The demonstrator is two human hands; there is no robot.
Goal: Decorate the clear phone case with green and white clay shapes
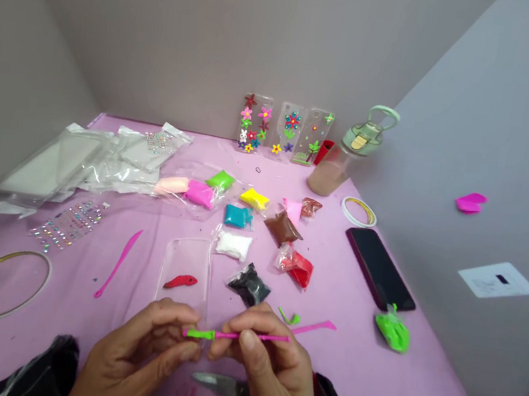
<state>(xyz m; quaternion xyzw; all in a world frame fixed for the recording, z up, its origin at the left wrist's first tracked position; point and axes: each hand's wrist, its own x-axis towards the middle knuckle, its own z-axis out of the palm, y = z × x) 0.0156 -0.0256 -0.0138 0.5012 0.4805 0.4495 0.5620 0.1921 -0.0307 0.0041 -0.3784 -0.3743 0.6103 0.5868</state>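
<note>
A thin pink clay modelling tool [251, 338] lies level between my hands, with a strip of green clay [201, 334] along its left end. My right hand [273, 372] pinches the tool's shaft between thumb and fingers. At the other end, my left hand [142, 350] closes its thumb and index finger around the clay-covered tip. Just beyond my hands is a clear phone case [189, 253] with a red clay piece [181, 281] on it. A knife [220, 383] rests below, partly hidden by my right hand. Green scraps [293, 318] and another pink tool [314, 328] lie beyond that hand.
Several clay packets, including black [250, 285], white [233, 245] and red [298, 269], spread over the middle. A phone [379, 268], a green clay bag [393, 331] and a bottle [333, 169] stand right. Left are a tape ring [46, 276], rhinestones [69, 226] and packaged cases [54, 163].
</note>
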